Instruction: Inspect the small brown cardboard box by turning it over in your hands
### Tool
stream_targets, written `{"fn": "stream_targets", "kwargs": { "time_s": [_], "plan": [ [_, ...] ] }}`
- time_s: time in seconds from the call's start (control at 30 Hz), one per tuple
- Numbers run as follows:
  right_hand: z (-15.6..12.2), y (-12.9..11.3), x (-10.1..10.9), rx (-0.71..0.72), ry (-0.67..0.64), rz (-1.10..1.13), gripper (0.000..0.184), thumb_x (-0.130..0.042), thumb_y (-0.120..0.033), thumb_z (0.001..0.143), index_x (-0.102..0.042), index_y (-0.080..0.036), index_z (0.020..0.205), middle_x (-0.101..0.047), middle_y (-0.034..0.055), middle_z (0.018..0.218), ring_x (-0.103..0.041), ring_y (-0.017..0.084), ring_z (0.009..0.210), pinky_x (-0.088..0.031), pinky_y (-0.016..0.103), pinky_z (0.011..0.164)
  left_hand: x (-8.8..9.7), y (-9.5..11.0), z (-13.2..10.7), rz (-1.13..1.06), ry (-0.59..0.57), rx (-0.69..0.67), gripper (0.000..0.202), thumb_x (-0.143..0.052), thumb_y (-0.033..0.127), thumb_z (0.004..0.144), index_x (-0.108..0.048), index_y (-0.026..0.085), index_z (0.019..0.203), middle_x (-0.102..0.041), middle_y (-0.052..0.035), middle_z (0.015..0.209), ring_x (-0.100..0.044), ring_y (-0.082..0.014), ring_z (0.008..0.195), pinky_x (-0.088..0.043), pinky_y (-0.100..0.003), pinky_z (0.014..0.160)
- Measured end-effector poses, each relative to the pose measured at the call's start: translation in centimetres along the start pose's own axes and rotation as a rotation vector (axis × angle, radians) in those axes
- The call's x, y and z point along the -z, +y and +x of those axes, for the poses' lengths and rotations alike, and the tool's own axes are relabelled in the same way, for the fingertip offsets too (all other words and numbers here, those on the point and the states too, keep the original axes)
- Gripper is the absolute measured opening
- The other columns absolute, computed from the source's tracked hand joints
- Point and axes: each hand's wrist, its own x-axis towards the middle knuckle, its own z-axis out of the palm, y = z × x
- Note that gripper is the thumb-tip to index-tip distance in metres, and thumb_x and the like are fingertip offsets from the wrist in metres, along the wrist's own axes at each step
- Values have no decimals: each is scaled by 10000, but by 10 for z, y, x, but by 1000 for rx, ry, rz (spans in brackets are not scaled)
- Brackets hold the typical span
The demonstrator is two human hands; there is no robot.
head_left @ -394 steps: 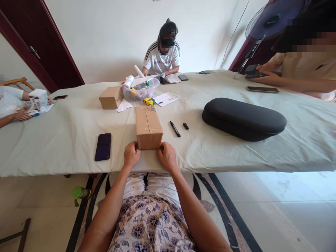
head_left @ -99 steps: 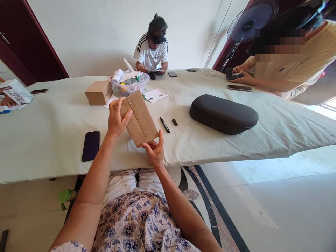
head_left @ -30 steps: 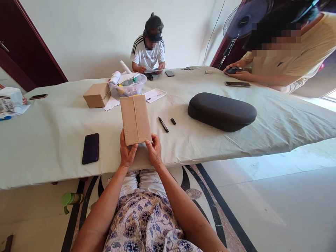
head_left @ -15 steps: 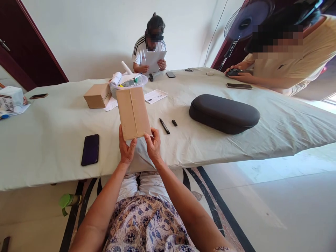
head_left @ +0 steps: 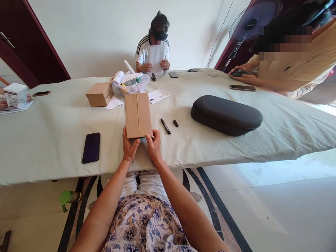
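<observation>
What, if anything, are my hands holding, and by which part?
A cardboard box, held by its near end: the left hand at the left corner, the right hand at the right.

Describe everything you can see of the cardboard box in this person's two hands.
The box is oblong and plain brown, cardboard by its look, with a lengthwise seam down the side facing us. That side looks closed. The left hand holds it near its lower left corner, the right hand near the lower right. Whether it touches the covered table is hidden.
</observation>
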Motion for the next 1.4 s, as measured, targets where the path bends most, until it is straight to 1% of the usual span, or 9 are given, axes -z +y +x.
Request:
{"fn": "stream_targets", "kwargs": {
  "time_s": [0.1, 0.23, 0.37, 0.57, 0.87, 1.1, 1.27, 1.4],
  "plan": [
    [-4, 1, 0, 32, -12, -9, 372, -601, -528, 840, -521, -214, 1022, -558, 39, 977, -559, 177, 886, -484, 278, 685, 0, 0, 0, -21, 44, -15, 943, -628, 718, 763, -285, 208, 1478, -397, -174, 1503, -431, -304, 1392, -382, -436, 1131],
    [-6, 3, 0, 41, -6, -7, 359, -594, -513, 852, -512, -220, 1042, -552, 44, 1001, -557, 179, 899, -493, 290, 705, -2, 3, -2, 36, 90, -7, 881, -636, 695, 770, -332, 196, 1430, -444, -170, 1443, -475, -294, 1340, -387, -422, 1116],
    [-5, 2, 0, 25, -10, 9, 354, -594, -508, 854, -516, -218, 1041, -550, 46, 1002, -556, 183, 914, -496, 289, 709, -3, 7, -3, 55, 88, -7, 856, -621, 682, 787, -329, 195, 1428, -450, -166, 1444, -481, -287, 1332, -386, -413, 1115],
    [-3, 0, 0, -25, -8, 33, 358, -581, -517, 854, -520, -214, 1036, -563, 53, 1010, -554, 190, 930, -495, 293, 725, -3, 6, -2, 79, 79, 8, 841, -622, 662, 797, -326, 195, 1431, -439, -168, 1462, -460, -288, 1357, -367, -419, 1134],
    [-1, 1, 0, -39, -6, 45, 384, -577, -542, 848, -527, -209, 1034, -571, 56, 1005, -564, 191, 921, -488, 289, 706, -2, 6, -2, 97, 86, -18, 842, -615, 671, 798, -335, 188, 1428, -450, -175, 1448, -462, -291, 1356, -364, -425, 1141],
    [1, 0, 1, -53, 2, 50, 360, -562, -529, 851, -524, -218, 1029, -565, 40, 973, -553, 174, 879, -491, 283, 715, -1, 9, 0, 54, 57, -14, 811, -639, 630, 809, -341, 188, 1421, -451, -179, 1443, -510, -276, 1317, -426, -393, 1091],
    [1, 1, 1, -64, 0, 52, 366, -566, -527, 844, -529, -215, 1031, -569, 39, 969, -552, 177, 878, -491, 288, 721, -1, 8, -1, 45, 61, -19, 782, -642, 602, 822, -344, 199, 1422, -436, -173, 1453, -474, -279, 1351, -420, -398, 1098],
    [1, 0, 2, -51, -5, 40, 352, -572, -516, 842, -540, -216, 1023, -575, 39, 963, -552, 178, 872, -490, 289, 719, -2, 6, -3, 43, 70, -30, 833, -664, 636, 785, -347, 205, 1422, -447, -170, 1442, -464, -292, 1353, -408, -417, 1103]
  ]
}}
